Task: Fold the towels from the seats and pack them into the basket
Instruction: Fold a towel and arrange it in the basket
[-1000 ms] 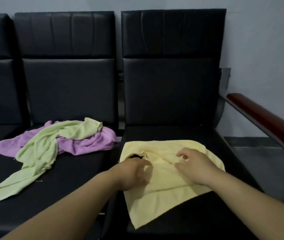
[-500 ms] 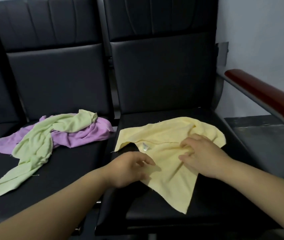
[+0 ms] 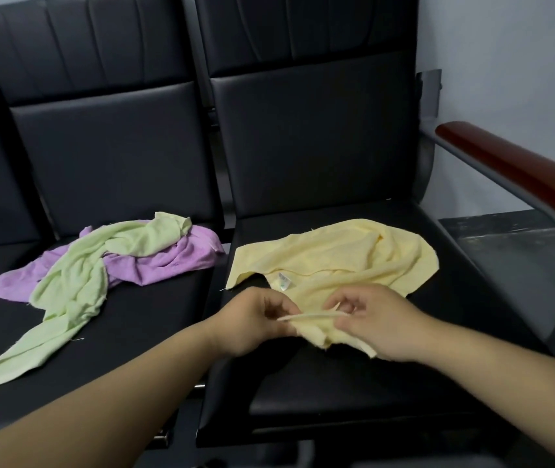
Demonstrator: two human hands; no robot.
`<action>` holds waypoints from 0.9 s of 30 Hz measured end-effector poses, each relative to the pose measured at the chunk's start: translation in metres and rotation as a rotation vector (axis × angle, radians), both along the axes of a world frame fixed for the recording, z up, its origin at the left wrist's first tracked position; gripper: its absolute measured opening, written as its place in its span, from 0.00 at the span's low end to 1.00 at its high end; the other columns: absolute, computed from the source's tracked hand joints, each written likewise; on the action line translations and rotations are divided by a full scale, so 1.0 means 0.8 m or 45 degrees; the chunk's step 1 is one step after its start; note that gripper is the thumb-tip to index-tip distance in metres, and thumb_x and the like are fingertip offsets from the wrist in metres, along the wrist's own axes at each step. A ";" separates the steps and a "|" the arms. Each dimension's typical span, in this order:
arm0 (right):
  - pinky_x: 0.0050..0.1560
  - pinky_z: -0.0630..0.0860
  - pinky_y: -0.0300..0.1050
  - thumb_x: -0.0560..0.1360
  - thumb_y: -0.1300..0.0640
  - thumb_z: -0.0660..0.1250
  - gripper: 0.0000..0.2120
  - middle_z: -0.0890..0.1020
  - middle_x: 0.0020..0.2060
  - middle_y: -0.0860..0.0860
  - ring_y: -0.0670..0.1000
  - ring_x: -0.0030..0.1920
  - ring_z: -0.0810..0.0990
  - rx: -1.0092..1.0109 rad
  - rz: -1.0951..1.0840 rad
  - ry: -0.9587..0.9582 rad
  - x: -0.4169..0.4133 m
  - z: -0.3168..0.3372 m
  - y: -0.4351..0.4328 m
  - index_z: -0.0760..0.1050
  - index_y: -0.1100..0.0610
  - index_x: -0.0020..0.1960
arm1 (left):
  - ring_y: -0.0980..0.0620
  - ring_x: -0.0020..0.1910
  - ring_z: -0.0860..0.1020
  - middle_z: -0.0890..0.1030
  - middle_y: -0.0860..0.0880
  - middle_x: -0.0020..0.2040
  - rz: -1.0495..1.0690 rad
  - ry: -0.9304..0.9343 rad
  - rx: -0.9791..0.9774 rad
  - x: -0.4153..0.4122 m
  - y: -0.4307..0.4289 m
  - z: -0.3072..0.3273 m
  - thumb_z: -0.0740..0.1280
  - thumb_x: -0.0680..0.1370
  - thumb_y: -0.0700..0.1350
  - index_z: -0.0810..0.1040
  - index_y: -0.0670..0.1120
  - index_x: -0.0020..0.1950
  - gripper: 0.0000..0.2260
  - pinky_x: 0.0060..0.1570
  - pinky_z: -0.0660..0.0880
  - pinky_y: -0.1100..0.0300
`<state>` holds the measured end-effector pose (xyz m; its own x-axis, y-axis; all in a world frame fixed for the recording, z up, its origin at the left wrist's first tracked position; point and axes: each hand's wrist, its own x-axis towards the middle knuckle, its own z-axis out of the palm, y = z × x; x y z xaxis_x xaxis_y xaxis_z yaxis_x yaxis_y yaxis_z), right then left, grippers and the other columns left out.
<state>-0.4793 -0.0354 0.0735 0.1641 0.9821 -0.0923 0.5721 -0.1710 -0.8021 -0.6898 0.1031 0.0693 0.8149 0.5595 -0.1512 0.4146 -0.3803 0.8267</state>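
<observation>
1. Two towels overlap on the left seat (image 3: 127,336): the light-green towel (image 3: 73,285) hides part of the purple towel (image 3: 181,261).
2. The yellow towel (image 3: 336,261) lies rumpled on the right seat (image 3: 336,386), its label (image 3: 284,281) unreadable.
3. The left hand (image 3: 252,322) and right hand (image 3: 380,325) each have their grip pinched on its near edge.

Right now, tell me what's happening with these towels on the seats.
A person is working on the yellow towel on the right-hand seat: the left hand and right hand each pinch its near edge, lifted a little off the cushion. A green towel lies crumpled across a purple towel on the next seat, both unfolded.
</observation>
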 end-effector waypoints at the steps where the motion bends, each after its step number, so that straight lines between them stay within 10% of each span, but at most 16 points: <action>1: 0.41 0.74 0.34 0.77 0.59 0.72 0.10 0.82 0.38 0.41 0.38 0.35 0.77 -0.004 -0.006 0.057 0.007 0.012 0.001 0.82 0.43 0.51 | 0.55 0.39 0.80 0.85 0.47 0.41 0.043 -0.084 -0.089 0.000 -0.001 0.009 0.75 0.75 0.36 0.84 0.43 0.49 0.05 0.44 0.77 0.62; 13: 0.54 0.78 0.55 0.79 0.63 0.70 0.12 0.83 0.46 0.61 0.52 0.44 0.80 0.161 -0.016 0.283 0.050 0.088 0.003 0.83 0.46 0.54 | 0.50 0.40 0.78 0.82 0.46 0.43 0.323 -0.556 -0.195 0.009 -0.011 0.075 0.70 0.80 0.38 0.84 0.48 0.48 0.06 0.38 0.77 0.57; 19: 0.64 0.71 0.39 0.77 0.58 0.74 0.14 0.84 0.53 0.34 0.35 0.59 0.79 0.200 0.088 0.126 0.045 0.103 0.009 0.86 0.37 0.48 | 0.50 0.43 0.79 0.84 0.46 0.45 0.368 -0.538 -0.169 0.019 -0.017 0.081 0.69 0.80 0.39 0.84 0.47 0.48 0.06 0.45 0.76 0.50; 27: 0.58 0.71 0.33 0.80 0.58 0.71 0.11 0.85 0.50 0.34 0.33 0.55 0.80 0.306 -0.131 0.154 0.053 0.100 0.022 0.87 0.42 0.49 | 0.59 0.38 0.75 0.79 0.57 0.36 0.018 -0.091 0.193 0.004 0.004 0.086 0.74 0.77 0.40 0.84 0.54 0.56 0.11 0.42 0.73 0.65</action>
